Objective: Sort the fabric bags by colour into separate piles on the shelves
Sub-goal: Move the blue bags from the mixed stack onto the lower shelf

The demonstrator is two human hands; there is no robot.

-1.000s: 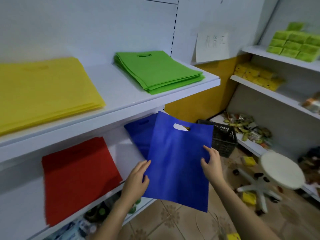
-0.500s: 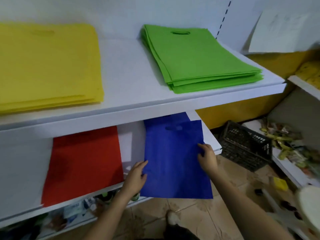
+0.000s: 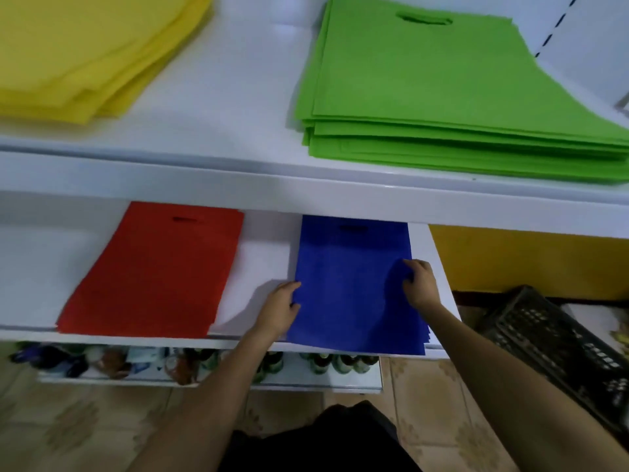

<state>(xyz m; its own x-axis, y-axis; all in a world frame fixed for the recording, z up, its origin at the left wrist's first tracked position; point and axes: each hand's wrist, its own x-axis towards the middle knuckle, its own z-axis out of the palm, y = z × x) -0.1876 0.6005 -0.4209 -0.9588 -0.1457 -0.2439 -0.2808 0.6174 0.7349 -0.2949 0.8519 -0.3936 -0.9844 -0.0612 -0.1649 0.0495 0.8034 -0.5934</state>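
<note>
There were 4 bag piles, 1 per colour: yellow pile [image 3: 85, 52], green pile [image 3: 442, 90], red pile [image 3: 149, 270], blue pile [image 3: 347, 284]; bags w/in each pile couldn't be counted. Shelves numbered 3, i.e. top shelf [image 3: 221, 107], mid shelf [image 3: 260, 260] & bottom shelf [image 3: 204, 383], w/ 2 piles on each of the upper 2. Hands were 2 (left hand [image 3: 277, 310], right hand [image 3: 420, 284]), black crate [image 3: 558, 345] was 1, and the bottles [image 3: 340, 364] were too blurred to count.
</note>
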